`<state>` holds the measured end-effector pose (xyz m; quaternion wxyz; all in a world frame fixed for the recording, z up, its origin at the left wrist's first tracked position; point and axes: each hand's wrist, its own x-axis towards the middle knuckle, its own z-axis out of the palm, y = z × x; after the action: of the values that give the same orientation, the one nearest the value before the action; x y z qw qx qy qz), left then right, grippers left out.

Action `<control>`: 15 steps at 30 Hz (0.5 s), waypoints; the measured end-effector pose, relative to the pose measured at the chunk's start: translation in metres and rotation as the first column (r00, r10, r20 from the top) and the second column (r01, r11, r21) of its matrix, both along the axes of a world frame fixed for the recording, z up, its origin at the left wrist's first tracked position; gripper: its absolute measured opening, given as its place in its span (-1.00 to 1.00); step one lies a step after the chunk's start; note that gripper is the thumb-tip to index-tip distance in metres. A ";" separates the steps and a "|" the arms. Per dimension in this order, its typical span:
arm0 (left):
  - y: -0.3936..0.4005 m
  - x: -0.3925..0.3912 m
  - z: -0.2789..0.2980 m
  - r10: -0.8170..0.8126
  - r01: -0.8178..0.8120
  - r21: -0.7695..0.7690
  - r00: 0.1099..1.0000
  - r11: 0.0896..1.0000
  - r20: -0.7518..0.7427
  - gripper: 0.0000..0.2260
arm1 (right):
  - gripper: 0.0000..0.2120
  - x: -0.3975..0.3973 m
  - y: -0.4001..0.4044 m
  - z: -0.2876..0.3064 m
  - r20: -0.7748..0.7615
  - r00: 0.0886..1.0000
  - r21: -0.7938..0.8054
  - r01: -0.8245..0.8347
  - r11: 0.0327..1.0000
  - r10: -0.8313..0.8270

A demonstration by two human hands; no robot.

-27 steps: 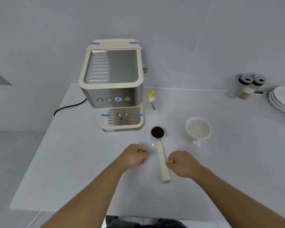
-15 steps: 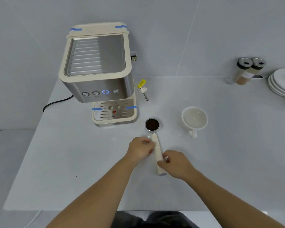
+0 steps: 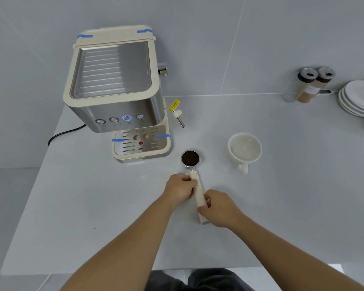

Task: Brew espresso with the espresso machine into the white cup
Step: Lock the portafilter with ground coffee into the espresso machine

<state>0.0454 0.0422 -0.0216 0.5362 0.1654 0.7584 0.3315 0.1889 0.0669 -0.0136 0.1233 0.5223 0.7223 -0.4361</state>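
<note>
While both hands close on it, the portafilter [image 3: 194, 181] lies flat on the white counter [image 3: 93, 206], its basket full of dark grounds, just in front of the espresso machine [image 3: 118, 95]. Left hand [image 3: 180, 189] pinches the handle near the basket; right hand [image 3: 218, 207] wraps its fingers around the handle's near end. Beside the basket, to the right, the white cup [image 3: 244, 150] stands empty and apart.

open counter [image 3: 93, 206] left, white cup [image 3: 244, 149] right
</note>
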 end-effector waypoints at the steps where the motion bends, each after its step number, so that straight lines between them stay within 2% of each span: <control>1: 0.000 0.000 0.002 0.007 -0.007 0.001 1.000 1.000 0.024 -0.89 | -0.83 0.000 0.000 0.001 -0.001 1.000 -0.004 -0.003 1.000 0.003; 3: -0.002 0.000 0.003 0.022 -0.022 0.001 0.998 1.000 0.065 -0.90 | -0.86 0.001 0.000 0.005 -0.006 1.000 -0.026 -0.005 1.000 0.005; 7: -0.010 -0.006 0.006 0.035 -0.037 0.016 0.993 0.999 0.114 -0.88 | -0.78 0.001 -0.005 0.017 -0.025 1.000 -0.055 -0.020 0.998 0.019; 15: -0.032 -0.029 0.025 0.142 -0.164 0.108 0.973 0.981 0.183 -0.90 | -0.87 -0.013 -0.016 0.044 -0.113 0.991 -0.048 -0.080 0.996 0.075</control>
<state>0.0164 0.0104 0.0036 0.5623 0.1093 0.6973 0.4309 0.1758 0.0508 0.0306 0.1134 0.4654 0.7362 -0.4781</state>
